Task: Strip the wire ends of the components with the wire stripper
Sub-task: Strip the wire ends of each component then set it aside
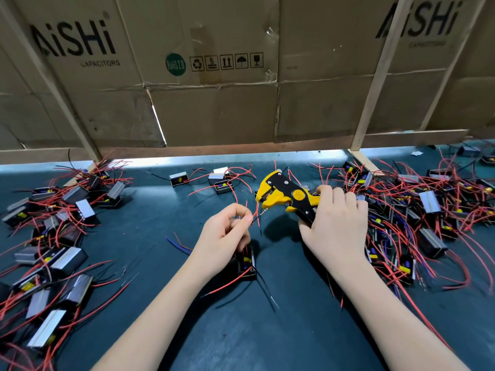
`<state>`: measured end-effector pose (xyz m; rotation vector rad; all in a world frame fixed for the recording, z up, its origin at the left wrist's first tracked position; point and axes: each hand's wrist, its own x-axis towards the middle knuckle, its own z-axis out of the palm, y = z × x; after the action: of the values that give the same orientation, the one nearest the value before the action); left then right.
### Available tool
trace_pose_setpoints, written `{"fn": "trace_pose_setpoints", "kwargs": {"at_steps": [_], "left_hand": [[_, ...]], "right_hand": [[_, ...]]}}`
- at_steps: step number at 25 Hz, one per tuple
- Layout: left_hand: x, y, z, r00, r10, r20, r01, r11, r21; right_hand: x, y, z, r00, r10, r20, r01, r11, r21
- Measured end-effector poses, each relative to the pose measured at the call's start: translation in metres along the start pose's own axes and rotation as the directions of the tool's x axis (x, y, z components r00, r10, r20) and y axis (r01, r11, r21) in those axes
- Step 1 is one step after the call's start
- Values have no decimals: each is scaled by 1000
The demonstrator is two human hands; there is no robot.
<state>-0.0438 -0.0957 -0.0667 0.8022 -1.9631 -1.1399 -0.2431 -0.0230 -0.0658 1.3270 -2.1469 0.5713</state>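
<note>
Right hand (pixel 338 223) wrapped tight round handles of yellow-and-black wire stripper (pixel 288 197), head aimed toward ten o'clock. Left hand (pixel 227 234) curled, thumb and fingertips pinching thin wire (pixel 257 216) just below stripper's head. Black component (pixel 247 263) at six o'clock of left hand.

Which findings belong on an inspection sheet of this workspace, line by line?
Surface: dark green mat.
Job's things: yellow-black wire stripper; black wire, bare at its tip beside the stripper head; component beneath the left hand.
Clutter: component piles at left and right.
Grippers: left hand pinches the wire; right hand grips the stripper handles.
Cables: loose red wires across the mat.
Surroundings: cardboard wall printed AiSHi, wooden struts.
</note>
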Motion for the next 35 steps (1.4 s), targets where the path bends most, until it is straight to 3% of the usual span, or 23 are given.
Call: {"fn": "trace_pose_setpoints", "kwargs": {"at_steps": [5, 12, 35], "left_hand": [[-2, 1, -1, 997, 52, 61, -52, 999, -1], [5, -8, -1, 999, -27, 20, 29, 996, -82], [5, -4, -3, 997, -36, 68, 47, 984, -170]], "right_hand": [[-1, 1, 0, 999, -25, 26, 26, 999, -26], [-1, -1, -3, 998, -66, 23, 66, 998, 18], [3, 3, -4, 985, -105, 137, 91, 990, 108]]}}
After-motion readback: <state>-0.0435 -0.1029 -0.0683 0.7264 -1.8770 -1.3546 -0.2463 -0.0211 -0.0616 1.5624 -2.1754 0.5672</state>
